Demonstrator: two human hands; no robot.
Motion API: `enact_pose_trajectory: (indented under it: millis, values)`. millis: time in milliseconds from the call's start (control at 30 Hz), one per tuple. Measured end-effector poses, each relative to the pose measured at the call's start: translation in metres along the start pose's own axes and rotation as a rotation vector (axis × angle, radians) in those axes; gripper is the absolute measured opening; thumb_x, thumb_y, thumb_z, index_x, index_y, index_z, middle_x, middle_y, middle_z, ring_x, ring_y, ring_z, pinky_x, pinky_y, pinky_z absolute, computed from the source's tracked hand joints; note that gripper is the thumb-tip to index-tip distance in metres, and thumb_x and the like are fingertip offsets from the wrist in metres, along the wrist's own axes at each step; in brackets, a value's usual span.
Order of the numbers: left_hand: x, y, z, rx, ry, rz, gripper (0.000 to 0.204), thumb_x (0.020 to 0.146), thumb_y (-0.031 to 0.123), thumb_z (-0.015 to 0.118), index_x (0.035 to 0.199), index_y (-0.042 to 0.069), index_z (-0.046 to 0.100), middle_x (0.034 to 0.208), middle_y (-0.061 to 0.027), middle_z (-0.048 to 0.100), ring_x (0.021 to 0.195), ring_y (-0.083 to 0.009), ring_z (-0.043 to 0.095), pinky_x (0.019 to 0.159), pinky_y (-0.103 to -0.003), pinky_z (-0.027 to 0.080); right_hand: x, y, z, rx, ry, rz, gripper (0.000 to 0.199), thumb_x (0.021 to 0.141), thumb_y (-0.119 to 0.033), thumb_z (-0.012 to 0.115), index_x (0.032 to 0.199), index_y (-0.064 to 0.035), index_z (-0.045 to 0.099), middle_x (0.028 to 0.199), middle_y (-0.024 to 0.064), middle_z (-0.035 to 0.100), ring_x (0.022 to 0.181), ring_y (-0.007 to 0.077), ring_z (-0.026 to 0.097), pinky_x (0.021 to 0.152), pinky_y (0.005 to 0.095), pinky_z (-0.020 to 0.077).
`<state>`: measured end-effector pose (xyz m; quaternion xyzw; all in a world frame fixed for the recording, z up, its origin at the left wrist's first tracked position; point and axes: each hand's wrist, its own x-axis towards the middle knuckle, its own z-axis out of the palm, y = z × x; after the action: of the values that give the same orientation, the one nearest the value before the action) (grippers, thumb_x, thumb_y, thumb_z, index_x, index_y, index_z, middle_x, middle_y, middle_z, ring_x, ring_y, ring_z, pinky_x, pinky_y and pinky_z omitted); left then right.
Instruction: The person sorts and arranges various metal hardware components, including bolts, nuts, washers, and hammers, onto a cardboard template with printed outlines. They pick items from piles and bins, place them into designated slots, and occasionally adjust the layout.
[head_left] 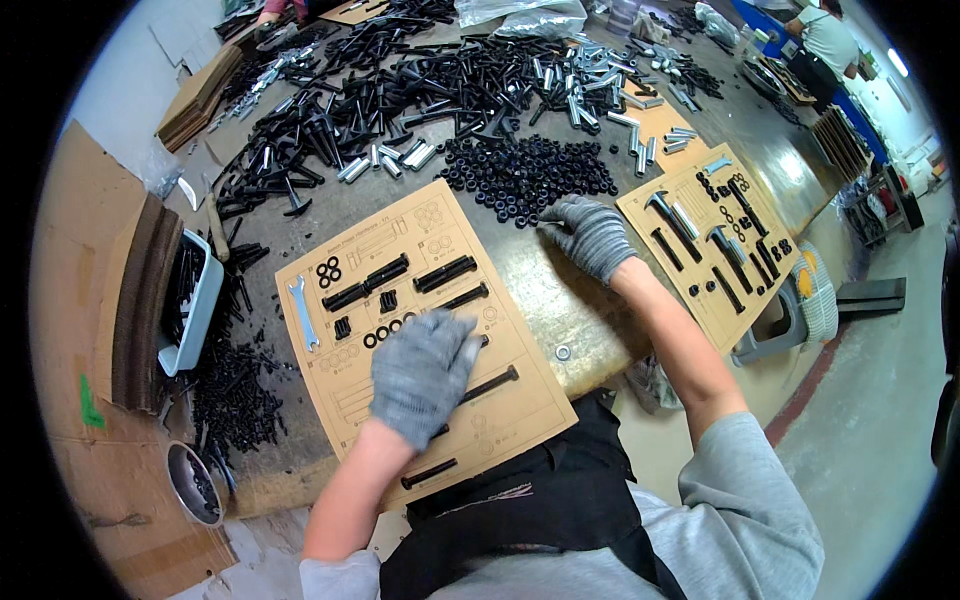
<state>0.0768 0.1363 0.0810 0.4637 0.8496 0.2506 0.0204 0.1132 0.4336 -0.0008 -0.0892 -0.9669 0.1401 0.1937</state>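
Where the tabletop runs out at the left, a pale blue bin stands with dark parts inside, and small screws are heaped beside it, probably to stay within arm's reach. A metal bowl sits near the heap. Next comes the printed board, slanted across the near edge, likely so that it can be worked from above. On it a wrench and black bolts lie well apart, apparently to match drawn outlines. Over the board's middle is the grey-gloved left hand, its fingers bent downward and close together; their tips are hidden, so I cannot tell whether they hold anything. Beyond the board, black nuts spread in a loose layer, perhaps for easy picking. A silver ring lies alone nearer. At the layer's near right edge, the right hand has its fingers curled and narrow; whether they pinch a nut cannot be told. Farther right, a second board bears similar parts, perhaps set aside from the arms' way.
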Motion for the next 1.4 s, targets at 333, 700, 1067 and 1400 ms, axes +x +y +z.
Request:
enact_pose_trajectory:
  millis: [333,700,1067,1400]
  values:
    - [0.163,-0.034,0.073,0.272,-0.202,0.013,0.024,0.083,0.017,0.058,0.106,0.010,0.065,0.101,-0.0143,0.066,0.097,-0.0327,0.062,0.085,-0.044,0.050,0.032,-0.016,0.020,-0.271,-0.158,-0.080,0.015,0.083,-0.010,0.052,0.086,-0.0062,0.066,0.093,0.0164,0.063,0.085,0.0329,0.066,0.068,0.0433,0.0544]
    - [0.192,-0.034,0.093,0.296,-0.356,0.008,0.028,0.076,0.022,0.067,0.100,0.009,0.066,0.097,-0.0145,0.068,0.094,-0.0339,0.064,0.082,-0.044,0.050,0.028,0.001,-0.001,0.111,-0.472,0.185,0.035,0.079,-0.038,0.063,0.089,-0.0045,0.066,0.089,0.0209,0.066,0.085,0.0372,0.064,0.076,0.0458,0.0505]
    - [0.187,-0.054,0.034,0.054,-0.158,-0.028,0.033,0.074,0.027,0.067,0.100,0.006,0.069,0.092,-0.0168,0.069,0.085,-0.0311,0.066,0.081,-0.039,0.051,0.027,-0.029,0.020,-0.073,-0.206,0.143,0.021,0.082,-0.025,0.061,0.093,-0.0068,0.064,0.090,0.0183,0.065,0.086,0.0351,0.063,0.074,0.0455,0.0516]
    - [0.151,-0.107,0.012,0.259,-0.231,-0.399,0.028,0.077,0.026,0.063,0.096,0.007,0.071,0.098,-0.0192,0.068,0.095,-0.0347,0.064,0.086,-0.042,0.050,0.058,-0.042,0.017,-0.148,-0.319,0.106,0.021,0.079,-0.026,0.062,0.085,-0.0059,0.067,0.083,0.0183,0.065,0.081,0.0372,0.063,0.074,0.0450,0.0505]
